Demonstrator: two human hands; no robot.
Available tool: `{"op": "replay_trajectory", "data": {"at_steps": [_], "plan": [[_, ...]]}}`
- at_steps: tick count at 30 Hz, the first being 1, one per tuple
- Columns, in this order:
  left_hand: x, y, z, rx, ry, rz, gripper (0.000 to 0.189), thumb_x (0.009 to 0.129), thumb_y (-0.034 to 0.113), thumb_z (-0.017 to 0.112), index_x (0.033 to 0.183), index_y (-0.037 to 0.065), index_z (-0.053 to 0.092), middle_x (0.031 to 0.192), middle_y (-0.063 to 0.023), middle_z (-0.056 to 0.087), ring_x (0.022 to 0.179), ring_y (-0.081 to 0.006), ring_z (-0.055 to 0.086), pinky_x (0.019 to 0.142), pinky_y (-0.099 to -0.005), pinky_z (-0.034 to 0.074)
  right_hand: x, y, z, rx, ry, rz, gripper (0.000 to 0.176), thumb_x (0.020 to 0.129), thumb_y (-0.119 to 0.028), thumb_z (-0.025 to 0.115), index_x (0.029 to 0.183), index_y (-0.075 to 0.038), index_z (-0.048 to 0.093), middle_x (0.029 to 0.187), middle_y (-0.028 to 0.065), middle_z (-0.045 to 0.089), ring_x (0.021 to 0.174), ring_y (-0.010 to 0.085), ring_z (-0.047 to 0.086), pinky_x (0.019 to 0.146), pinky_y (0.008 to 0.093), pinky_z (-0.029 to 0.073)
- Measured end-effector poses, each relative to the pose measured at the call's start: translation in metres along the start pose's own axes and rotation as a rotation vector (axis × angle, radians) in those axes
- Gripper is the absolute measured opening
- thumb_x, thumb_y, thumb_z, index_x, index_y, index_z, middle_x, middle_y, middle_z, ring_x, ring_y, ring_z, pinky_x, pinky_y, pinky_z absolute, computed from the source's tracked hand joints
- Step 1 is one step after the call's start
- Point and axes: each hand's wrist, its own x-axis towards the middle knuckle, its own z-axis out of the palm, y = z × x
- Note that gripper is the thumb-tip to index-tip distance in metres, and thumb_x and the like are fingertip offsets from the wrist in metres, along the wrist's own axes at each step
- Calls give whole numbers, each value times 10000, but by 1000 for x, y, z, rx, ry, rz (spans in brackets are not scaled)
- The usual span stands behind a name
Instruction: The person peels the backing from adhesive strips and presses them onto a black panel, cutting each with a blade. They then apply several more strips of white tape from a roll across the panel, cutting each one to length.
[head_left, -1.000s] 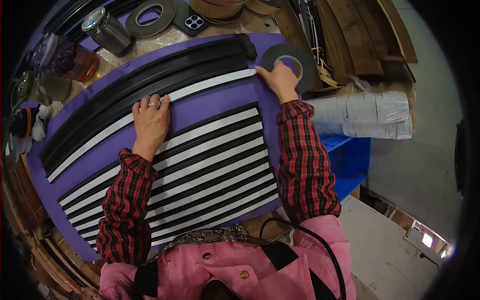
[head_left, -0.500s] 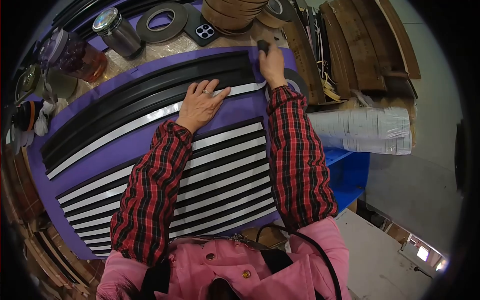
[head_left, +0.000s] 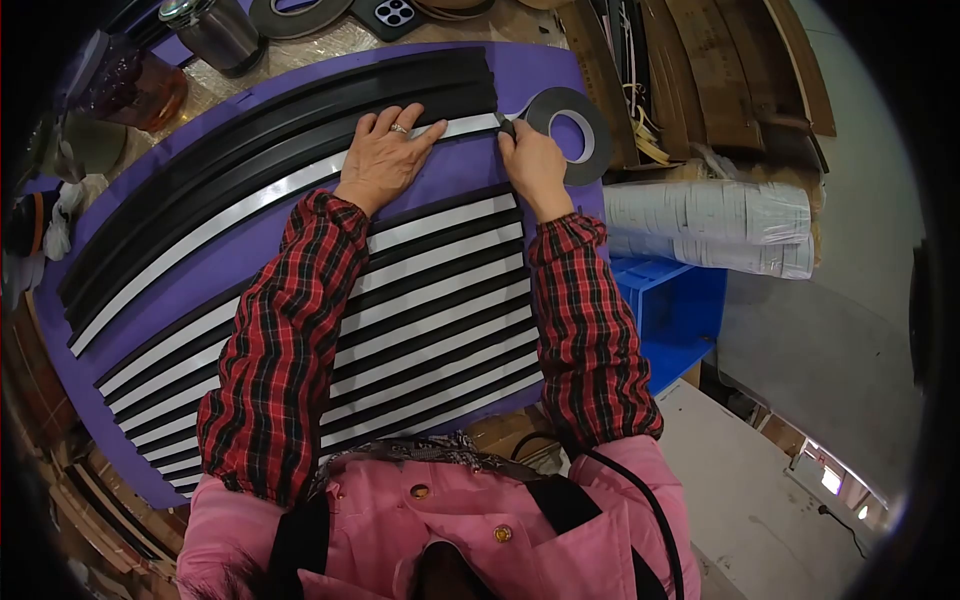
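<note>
My left hand lies with its fingers spread, pressing on the white tape strip along the front black strip. At the right end of that strip, my right hand is closed on a small dark tool, partly covered by my fingers. Just beyond it lies a large tape roll on the purple mat. Nearer to me, several black strips with white tape are laid side by side. Other black strips lie at the mat's far side.
A metal jar, a glass jar with red contents, another tape roll and a phone stand or lie beyond the mat. At the right are brown curved pieces, wrapped white bundles and a blue crate.
My right hand has come down and closer to the strip's end, bringing the dark tool to the tape. The large tape roll behind it is now uncovered. The view has shifted slightly.
</note>
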Motion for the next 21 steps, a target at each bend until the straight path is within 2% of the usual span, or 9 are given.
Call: {"op": "replay_trajectory", "data": {"at_steps": [3, 6, 9, 13, 14, 16, 18, 19, 21], "plan": [[0, 1, -5, -4, -38, -4, 315, 831, 238, 413, 1143, 265, 447, 1156, -33, 407, 1029, -197, 388, 856, -358, 275, 0, 2, -10, -109, -72, -35, 252, 769, -266, 486, 842, -36, 558, 719, 188, 573, 712, 369, 548, 619, 444, 433], [0, 0, -3, -30, -19, -3, 313, 826, 245, 425, 1137, 264, 457, 1141, -28, 418, 1024, -202, 384, 849, -349, 278, 1, 11, -24, -239, -284, -187, 290, 739, -288, 514, 846, -26, 575, 709, 189, 584, 687, 372, 561, 608, 443, 447], [0, -1, -1, -26, 12, -2, 324, 820, 247, 432, 1143, 259, 452, 1141, -36, 417, 1022, -206, 381, 849, -349, 281, 33, -10, -46, 19, 122, -52, 280, 776, -297, 481, 839, -29, 536, 766, 197, 582, 729, 374, 551, 641, 458, 431], [-1, -1, -3, -46, -9, 6, 323, 807, 249, 453, 1130, 254, 466, 1131, -39, 420, 1019, -206, 381, 852, -352, 281, 109, -20, -3, 61, 204, -27, 371, 783, -278, 496, 997, 13, 411, 899, 239, 529, 843, 399, 508, 707, 465, 407], [-1, -1, -4, -36, 4, 10, 338, 805, 240, 469, 1140, 287, 453, 1114, -20, 397, 1003, -199, 389, 840, -342, 295, 123, -4, 22, 69, 162, -148, 437, 772, -270, 518, 1037, 39, 358, 960, 257, 498, 909, 408, 477, 748, 445, 397], [0, 0, -2, -27, 39, 4, 344, 801, 237, 473, 1141, 292, 454, 1118, -21, 394, 1008, -200, 384, 842, -335, 296, 110, -4, 15, 236, 258, -133, 435, 760, -288, 540, 998, 52, 410, 934, 261, 508, 914, 397, 480, 762, 427, 395], [-2, -1, 0, -37, 52, -4, 341, 804, 234, 467, 1139, 297, 456, 1130, -30, 385, 1025, -201, 372, 845, -326, 295, 74, 13, 0, 183, 418, -32, 470, 737, -347, 561, 932, 70, 461, 920, 277, 505, 906, 387, 488, 750, 416, 402], [-2, -1, -1, -34, 20, 4, 340, 808, 234, 459, 1141, 301, 452, 1133, -36, 384, 1032, -203, 370, 848, -330, 293, 56, 16, -4, 172, 408, -35, 470, 737, -347, 561, 932, 70, 461, 920, 277, 505, 906, 387, 488, 750, 416, 402], [0, -1, -3, -44, -21, 18, 335, 807, 225, 433, 1134, 297, 453, 1130, -60, 413, 1035, -219, 382, 871, -362, 275, 30, 23, -13, 58, 62, 290, 508, 706, -408, 578, 861, 70, 499, 901, 282, 511, 886, 368, 502, 743, 412, 409]]}}
